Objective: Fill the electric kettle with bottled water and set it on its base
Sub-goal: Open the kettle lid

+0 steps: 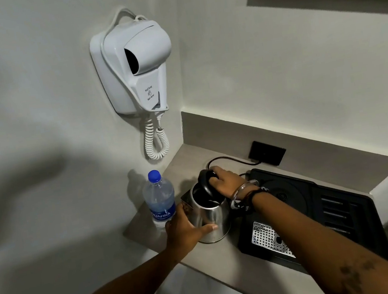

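A steel electric kettle (211, 222) stands on the beige counter, left of the black tray. My left hand (185, 233) wraps around its body from the front left. My right hand (226, 182) grips the black lid (206, 185), which is tilted up and open. A clear water bottle (159, 199) with a blue cap stands upright just left of the kettle, untouched. The round black kettle base (286, 196) sits on the tray to the right, with nothing on it.
The black tray (343, 210) has a perforated metal drip grid (264, 237) at its front. A black cord runs to a wall socket (267, 153). A white wall-hung hair dryer (135, 67) with a coiled cord hangs above the bottle. The counter edge (206, 268) lies near.
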